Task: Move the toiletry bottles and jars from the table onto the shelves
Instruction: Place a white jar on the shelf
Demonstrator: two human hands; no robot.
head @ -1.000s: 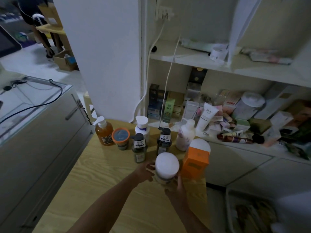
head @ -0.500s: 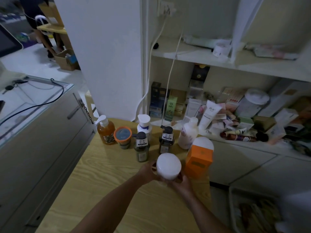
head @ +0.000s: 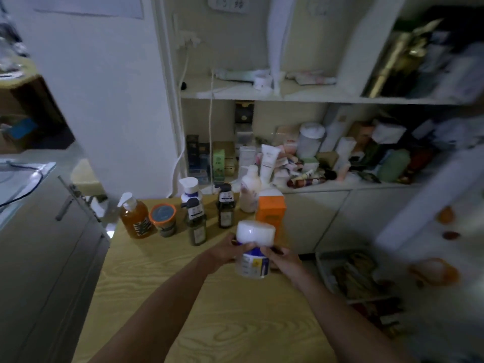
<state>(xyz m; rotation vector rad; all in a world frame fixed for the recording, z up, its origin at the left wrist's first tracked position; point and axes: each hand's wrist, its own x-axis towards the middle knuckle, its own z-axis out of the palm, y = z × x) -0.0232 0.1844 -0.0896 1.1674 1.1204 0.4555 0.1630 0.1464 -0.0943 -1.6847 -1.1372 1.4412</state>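
Note:
Both hands hold a white-lidded jar (head: pixel 253 247) with a blue label, lifted above the wooden table (head: pixel 209 310). My left hand (head: pixel 226 251) grips its left side and my right hand (head: pixel 281 259) its right side. Behind it on the table stand an amber pump bottle (head: pixel 135 217), an orange-lidded jar (head: pixel 163 220), two dark pump bottles (head: pixel 196 224) (head: pixel 225 206), a white-capped bottle (head: pixel 189 189), a cream bottle (head: pixel 250 191) and an orange box (head: pixel 270 212). The shelves (head: pixel 301 95) rise behind the table.
The lower shelf (head: pixel 327 183) is crowded with tubes, boxes and jars. The upper shelf holds a tape roll (head: pixel 262 81) and tubes. A grey cabinet (head: pixel 39 244) flanks the table's left. A tray of items (head: pixel 348 273) sits on the floor at right.
The jar has been raised off the table between both hands, so its blue label now shows. The view has tilted up and become blurred at the right.

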